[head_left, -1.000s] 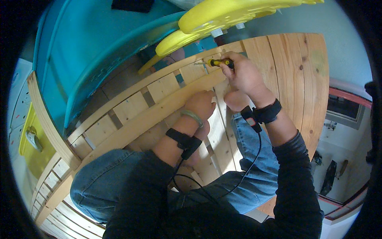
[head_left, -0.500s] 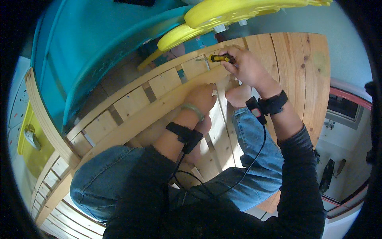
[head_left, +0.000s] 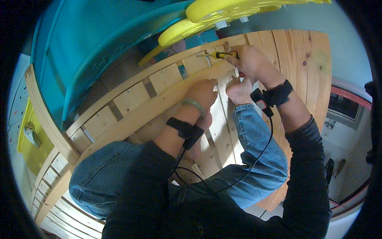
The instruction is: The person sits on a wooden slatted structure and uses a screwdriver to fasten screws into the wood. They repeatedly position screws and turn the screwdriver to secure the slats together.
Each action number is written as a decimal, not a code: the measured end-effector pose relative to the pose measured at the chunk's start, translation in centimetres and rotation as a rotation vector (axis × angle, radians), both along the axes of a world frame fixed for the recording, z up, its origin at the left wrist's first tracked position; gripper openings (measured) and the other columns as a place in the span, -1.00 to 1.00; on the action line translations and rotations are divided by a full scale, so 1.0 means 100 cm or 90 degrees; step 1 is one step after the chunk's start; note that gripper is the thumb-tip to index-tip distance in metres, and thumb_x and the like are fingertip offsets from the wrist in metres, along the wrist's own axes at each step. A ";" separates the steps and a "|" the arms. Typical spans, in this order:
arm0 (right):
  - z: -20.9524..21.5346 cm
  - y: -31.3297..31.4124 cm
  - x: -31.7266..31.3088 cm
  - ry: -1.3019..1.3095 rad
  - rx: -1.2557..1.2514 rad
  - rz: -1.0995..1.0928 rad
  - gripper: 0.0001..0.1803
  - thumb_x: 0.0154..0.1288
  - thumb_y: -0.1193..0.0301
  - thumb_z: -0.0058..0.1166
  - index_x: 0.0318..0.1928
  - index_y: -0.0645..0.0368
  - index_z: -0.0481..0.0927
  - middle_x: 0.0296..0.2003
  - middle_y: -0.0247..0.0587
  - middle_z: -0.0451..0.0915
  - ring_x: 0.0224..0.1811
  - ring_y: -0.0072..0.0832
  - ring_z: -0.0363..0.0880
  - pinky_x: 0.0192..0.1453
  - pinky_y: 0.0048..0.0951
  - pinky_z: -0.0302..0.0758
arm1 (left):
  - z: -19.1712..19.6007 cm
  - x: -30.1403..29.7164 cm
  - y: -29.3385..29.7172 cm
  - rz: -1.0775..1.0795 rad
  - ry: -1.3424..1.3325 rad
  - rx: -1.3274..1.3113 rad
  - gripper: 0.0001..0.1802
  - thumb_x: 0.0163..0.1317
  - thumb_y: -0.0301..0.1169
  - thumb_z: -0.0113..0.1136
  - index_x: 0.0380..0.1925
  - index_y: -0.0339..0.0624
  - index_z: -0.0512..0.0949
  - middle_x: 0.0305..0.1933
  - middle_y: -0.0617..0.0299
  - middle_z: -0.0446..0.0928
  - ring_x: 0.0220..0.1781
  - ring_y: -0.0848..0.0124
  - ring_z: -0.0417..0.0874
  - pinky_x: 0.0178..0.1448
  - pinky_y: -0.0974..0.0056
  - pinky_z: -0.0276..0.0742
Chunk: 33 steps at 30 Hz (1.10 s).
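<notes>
Head view: yellow-handled screwdriver (head_left: 221, 54), slatted wood (head_left: 131, 97).

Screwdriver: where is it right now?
Head view, upper middle: the screwdriver is in the right hand, tip pointing left onto the wooden rail, below the yellow plastic part.

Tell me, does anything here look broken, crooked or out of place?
Nothing stands out. The wooden slats look whole and evenly spaced; the right hand holds a yellow-handled screwdriver to them, and the left hand rests on the rail.
</notes>
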State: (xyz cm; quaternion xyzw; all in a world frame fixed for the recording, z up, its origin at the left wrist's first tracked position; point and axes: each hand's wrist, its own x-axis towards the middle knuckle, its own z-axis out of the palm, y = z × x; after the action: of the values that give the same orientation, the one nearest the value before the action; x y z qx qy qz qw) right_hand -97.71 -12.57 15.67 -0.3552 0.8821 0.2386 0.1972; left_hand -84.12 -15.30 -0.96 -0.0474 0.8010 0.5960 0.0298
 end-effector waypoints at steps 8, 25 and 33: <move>-0.007 -0.015 -0.024 -0.261 -0.018 -0.307 -0.68 0.30 0.18 0.02 -0.30 0.22 0.55 -0.46 -0.05 0.62 -0.55 -0.49 0.55 -0.55 -0.43 0.43 | -0.001 -0.001 0.001 -0.030 0.031 -0.053 -0.64 0.13 -0.31 0.17 -0.04 -0.10 0.52 -0.17 0.06 0.61 -0.09 0.10 0.61 0.01 0.09 0.52; -0.012 -0.017 -0.041 -0.058 -0.152 0.484 -0.69 0.23 0.19 0.06 -0.10 0.08 0.58 -0.46 -0.09 0.58 -0.35 -0.10 0.58 -0.24 -0.20 0.53 | -0.006 0.001 -0.003 -0.036 0.013 0.024 -0.63 0.09 -0.28 0.16 -0.07 -0.10 0.53 -0.14 0.03 0.59 -0.06 0.03 0.59 0.04 0.05 0.49; -0.012 -0.011 -0.002 -0.009 -0.187 -0.164 -0.44 0.36 -0.02 -0.16 -0.21 0.31 0.57 -0.34 0.19 0.60 -0.21 0.06 0.58 -0.05 -0.03 0.47 | 0.054 0.022 -0.003 -0.116 0.022 -0.020 -0.61 0.09 -0.27 0.12 -0.04 -0.06 0.52 -0.09 -0.02 0.57 -0.07 0.04 0.61 0.03 0.04 0.50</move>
State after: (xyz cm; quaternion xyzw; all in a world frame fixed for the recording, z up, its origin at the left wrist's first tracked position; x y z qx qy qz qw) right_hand -97.93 -13.69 14.45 -0.2658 0.9442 0.0773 0.1786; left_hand -81.92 -15.64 4.47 0.0356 0.8118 0.5788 0.0695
